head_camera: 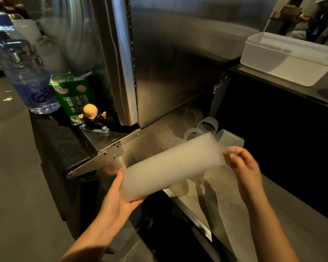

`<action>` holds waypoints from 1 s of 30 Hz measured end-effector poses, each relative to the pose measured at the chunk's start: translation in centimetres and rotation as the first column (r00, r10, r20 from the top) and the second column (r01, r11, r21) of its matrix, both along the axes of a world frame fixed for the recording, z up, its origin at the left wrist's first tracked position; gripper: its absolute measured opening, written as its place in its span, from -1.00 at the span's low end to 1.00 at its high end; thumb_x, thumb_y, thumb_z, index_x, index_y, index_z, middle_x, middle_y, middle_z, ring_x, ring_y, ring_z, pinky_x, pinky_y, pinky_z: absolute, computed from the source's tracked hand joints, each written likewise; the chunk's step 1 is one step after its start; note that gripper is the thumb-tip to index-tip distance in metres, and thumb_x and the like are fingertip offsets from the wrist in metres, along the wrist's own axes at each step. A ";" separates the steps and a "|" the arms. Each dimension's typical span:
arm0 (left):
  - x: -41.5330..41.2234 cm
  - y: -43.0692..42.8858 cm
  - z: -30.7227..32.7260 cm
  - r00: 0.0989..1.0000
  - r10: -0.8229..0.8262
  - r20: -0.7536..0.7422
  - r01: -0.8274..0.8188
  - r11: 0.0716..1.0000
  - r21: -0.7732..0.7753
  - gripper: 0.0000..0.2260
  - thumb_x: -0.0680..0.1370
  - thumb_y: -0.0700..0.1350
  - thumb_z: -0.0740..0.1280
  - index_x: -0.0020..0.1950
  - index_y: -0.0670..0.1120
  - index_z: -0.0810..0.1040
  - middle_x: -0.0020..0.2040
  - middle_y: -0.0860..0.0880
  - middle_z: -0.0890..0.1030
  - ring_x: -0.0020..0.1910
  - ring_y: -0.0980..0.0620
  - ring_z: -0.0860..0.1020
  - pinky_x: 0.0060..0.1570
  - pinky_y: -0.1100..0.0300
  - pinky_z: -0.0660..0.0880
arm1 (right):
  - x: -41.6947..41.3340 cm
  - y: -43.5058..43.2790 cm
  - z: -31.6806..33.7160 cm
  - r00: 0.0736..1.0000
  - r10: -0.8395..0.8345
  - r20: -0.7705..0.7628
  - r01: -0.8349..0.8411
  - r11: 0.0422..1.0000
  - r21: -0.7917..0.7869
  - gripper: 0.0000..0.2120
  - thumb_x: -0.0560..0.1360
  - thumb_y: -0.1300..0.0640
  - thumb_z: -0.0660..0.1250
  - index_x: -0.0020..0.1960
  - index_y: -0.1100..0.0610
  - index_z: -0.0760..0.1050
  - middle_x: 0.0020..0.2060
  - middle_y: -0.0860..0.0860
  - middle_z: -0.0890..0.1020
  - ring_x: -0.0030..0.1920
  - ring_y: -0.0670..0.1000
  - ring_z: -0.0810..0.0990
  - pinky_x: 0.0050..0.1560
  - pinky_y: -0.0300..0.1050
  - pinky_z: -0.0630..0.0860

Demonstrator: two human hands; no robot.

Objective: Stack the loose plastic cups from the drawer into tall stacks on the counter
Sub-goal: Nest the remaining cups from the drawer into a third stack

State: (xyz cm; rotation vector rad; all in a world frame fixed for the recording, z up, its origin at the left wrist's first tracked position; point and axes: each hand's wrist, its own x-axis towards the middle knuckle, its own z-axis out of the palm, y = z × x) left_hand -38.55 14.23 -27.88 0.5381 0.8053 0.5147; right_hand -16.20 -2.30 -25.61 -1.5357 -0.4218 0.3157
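A long stack of ribbed, frosted plastic cups lies nearly level above the open drawer. My left hand cups its lower left end from beneath. At the upper right end my right hand touches the stack's rim, its fingers blurred, and whether they hold a cup I cannot tell. Several loose cups lie on their sides deeper in the drawer, behind the stack. Further cups show dimly below the stack.
A steel machine rises over the drawer. On the ledge to its left stand a water bottle, a green carton and a small figurine. A white plastic tub sits on the counter at the upper right.
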 end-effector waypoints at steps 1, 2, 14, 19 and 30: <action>0.0 0.0 0.0 1.000 0.003 0.000 -0.003 1.000 -0.002 -0.78 0.60 0.04 0.12 0.12 0.06 0.50 0.15 -0.14 0.52 0.08 -0.16 0.54 -0.24 0.03 0.63 | 0.3 -0.2 0.6 0.999 -0.025 0.031 0.023 0.998 0.053 -0.72 0.54 0.35 0.08 -0.09 0.07 0.49 -0.19 -0.08 0.62 -0.13 -0.16 0.60 -0.04 -0.29 0.51; 0.0 0.0 -0.1 1.000 0.007 0.000 -0.007 1.000 -0.002 -0.79 0.60 0.04 0.12 0.11 0.06 0.50 0.14 -0.14 0.52 0.07 -0.15 0.55 -0.26 0.03 0.63 | 0.5 -0.4 1.2 0.998 -0.041 0.054 0.034 0.993 0.112 -0.70 0.53 0.37 0.07 -0.10 0.08 0.49 -0.22 -0.08 0.63 -0.14 -0.15 0.60 -0.05 -0.31 0.51; 0.6 -0.6 -1.1 0.997 0.062 -0.037 -0.061 0.998 0.024 -0.73 0.61 0.03 0.12 0.24 0.02 0.47 0.16 -0.10 0.52 0.04 -0.08 0.53 -0.21 0.00 0.53 | -1.2 -1.5 0.4 0.970 0.089 0.225 -0.084 0.996 -0.033 -0.75 0.38 0.18 0.03 -0.20 0.04 0.48 -0.27 -0.27 0.59 -0.20 -0.31 0.50 -0.16 -0.51 0.40; 1.4 -1.2 -1.5 0.999 0.039 -0.013 -0.039 0.999 0.022 -0.67 0.61 0.03 0.13 0.36 0.01 0.38 0.12 -0.08 0.53 0.00 -0.06 0.54 -0.34 0.09 0.59 | -2.1 -1.3 0.0 0.955 0.198 0.223 -0.186 0.980 -0.074 -0.59 0.41 0.16 0.01 -0.23 -0.22 0.57 -0.24 -0.33 0.59 -0.16 -0.35 0.50 -0.13 -0.55 0.36; 3.1 -1.3 -1.8 0.997 -0.074 0.004 0.074 0.997 -0.004 -0.62 0.57 0.06 0.16 0.38 0.00 0.35 0.24 -0.18 0.46 0.14 -0.16 0.50 -0.12 -0.04 0.53 | -2.0 -1.5 1.0 0.953 0.033 0.300 -0.019 0.999 -0.048 -0.79 0.50 0.04 0.00 -0.10 -0.06 0.41 -0.17 -0.19 0.52 -0.12 -0.44 0.47 -0.10 -0.58 0.35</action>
